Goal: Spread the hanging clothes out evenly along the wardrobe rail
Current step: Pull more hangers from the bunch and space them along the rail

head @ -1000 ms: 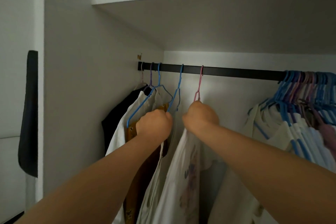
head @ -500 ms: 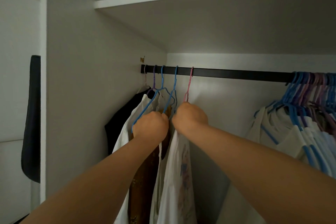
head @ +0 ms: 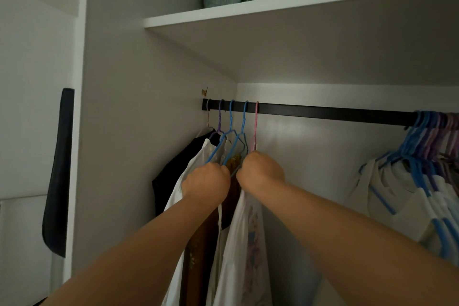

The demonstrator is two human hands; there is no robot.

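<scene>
Clothes (head: pixel 244 243) bunched left, hands (head: pixel 206 185) seemingly gripping hangers (head: pixel 242 129)

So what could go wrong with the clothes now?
The pink hanger sits close against the blue hanger near the rail's left end, so the clothes could end up bunched, not spread. The right hand grips the white printed garment near its top; tugging might slip it off. The crowded hangers on the right may tangle.
</scene>
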